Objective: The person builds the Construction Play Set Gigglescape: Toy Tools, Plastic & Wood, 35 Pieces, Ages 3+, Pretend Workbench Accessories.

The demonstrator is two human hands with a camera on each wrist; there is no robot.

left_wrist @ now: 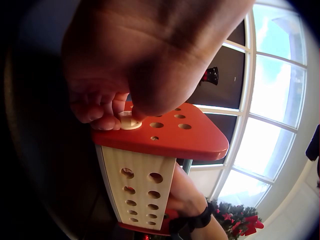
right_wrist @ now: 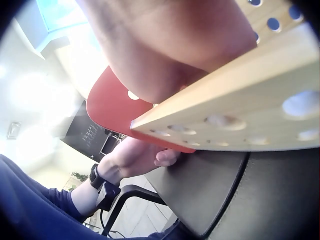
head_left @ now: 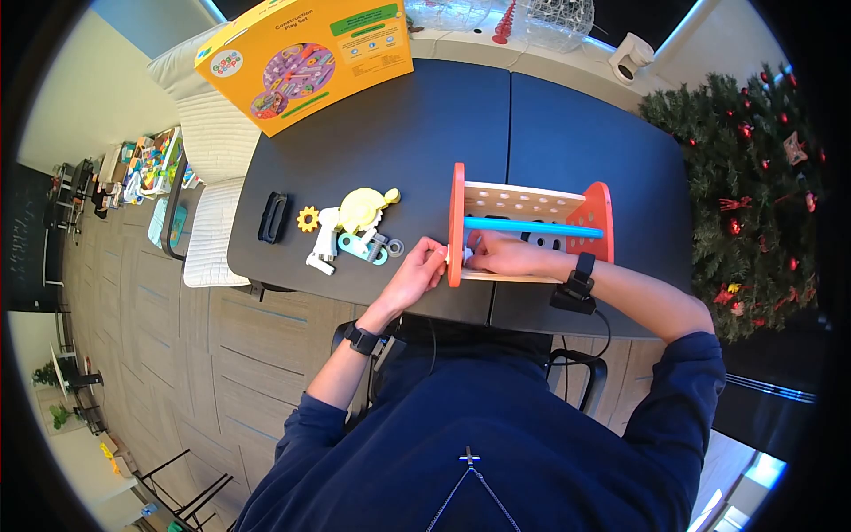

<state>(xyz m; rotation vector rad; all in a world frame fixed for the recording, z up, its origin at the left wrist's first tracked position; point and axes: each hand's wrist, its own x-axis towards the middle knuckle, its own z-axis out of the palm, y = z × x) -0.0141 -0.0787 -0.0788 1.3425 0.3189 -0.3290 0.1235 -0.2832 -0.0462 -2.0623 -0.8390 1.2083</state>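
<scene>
A toy wooden toolbox with red end panels point(head_left: 456, 191), a blue rod handle point(head_left: 532, 228) and hole-dotted wooden sides point(left_wrist: 142, 185) stands on the dark table. My left hand point(head_left: 418, 273) is at the outer face of the left red panel. Its thumb and fingers pinch a pale round piece point(left_wrist: 130, 121) that sits against the panel. My right hand point(head_left: 510, 255) reaches inside the box below the blue rod, fingers bent around a small whitish piece point(head_left: 468, 254) at the panel's inner face. In the right wrist view those fingertips are hidden behind the palm and the wooden side.
Left of the toolbox lie yellow, white, grey and teal toy parts point(head_left: 362, 213), a yellow gear point(head_left: 308, 219) and a black holder point(head_left: 274, 218). A large yellow box point(head_left: 306, 66) stands at the back left. A decorated Christmas tree point(head_left: 745, 195) is close on the right.
</scene>
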